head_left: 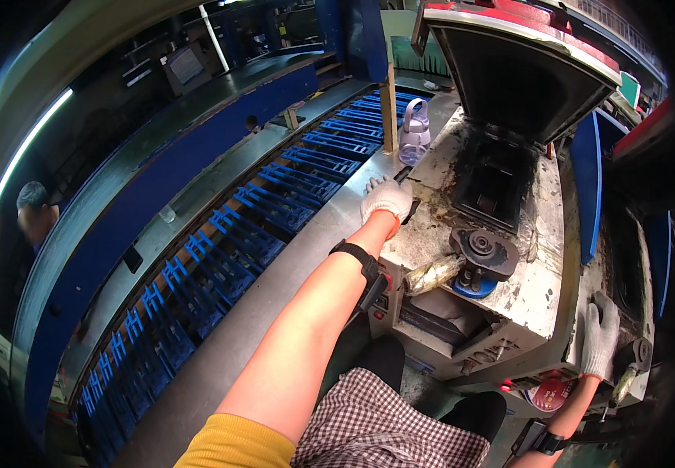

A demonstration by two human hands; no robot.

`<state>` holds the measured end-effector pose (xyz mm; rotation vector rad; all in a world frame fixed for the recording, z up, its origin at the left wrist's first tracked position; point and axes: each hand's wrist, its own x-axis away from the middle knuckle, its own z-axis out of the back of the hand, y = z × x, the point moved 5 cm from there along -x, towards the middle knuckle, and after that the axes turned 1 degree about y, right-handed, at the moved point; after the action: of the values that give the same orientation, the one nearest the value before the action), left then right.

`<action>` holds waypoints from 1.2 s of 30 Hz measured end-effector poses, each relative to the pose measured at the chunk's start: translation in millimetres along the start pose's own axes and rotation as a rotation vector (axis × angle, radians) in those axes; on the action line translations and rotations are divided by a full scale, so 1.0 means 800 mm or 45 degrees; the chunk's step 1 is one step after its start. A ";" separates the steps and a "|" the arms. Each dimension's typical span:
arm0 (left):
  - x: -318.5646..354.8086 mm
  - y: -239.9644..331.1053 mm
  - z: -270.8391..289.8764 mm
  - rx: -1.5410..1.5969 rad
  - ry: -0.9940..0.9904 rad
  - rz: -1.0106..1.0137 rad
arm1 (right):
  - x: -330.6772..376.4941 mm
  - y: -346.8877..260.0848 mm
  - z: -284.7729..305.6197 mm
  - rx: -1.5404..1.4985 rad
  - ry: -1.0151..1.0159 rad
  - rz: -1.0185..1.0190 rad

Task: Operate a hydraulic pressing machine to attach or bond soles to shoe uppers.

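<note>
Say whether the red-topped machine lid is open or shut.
Open: the red-topped black lid stands tilted up, exposing the black rectangular recess.

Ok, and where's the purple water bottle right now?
In the head view, the purple bottle stands upright a little right of centre, toward the top, just right of the wooden post and beyond the gloved left hand.
</note>
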<state>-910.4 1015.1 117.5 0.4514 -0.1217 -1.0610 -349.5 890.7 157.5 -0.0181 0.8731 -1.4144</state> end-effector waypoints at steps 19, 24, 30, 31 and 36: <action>-0.005 -0.006 -0.004 0.016 0.029 -0.005 | 0.002 -0.012 0.002 0.026 -0.052 -0.036; 0.001 0.002 0.000 0.007 0.031 -0.003 | 0.003 -0.013 0.007 0.037 -0.043 -0.072; 0.009 0.003 0.007 0.022 0.018 -0.003 | 0.003 0.001 0.001 -0.005 0.020 -0.012; 0.004 0.001 0.005 -0.002 0.017 -0.015 | 0.002 -0.001 0.000 -0.008 0.019 -0.010; -0.003 -0.005 -0.003 -0.008 0.051 -0.023 | 0.002 -0.003 0.000 -0.009 0.023 0.004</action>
<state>-914.4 1016.1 113.7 0.4682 -0.0788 -1.0691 -351.5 889.0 158.1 -0.0094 0.8927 -1.4106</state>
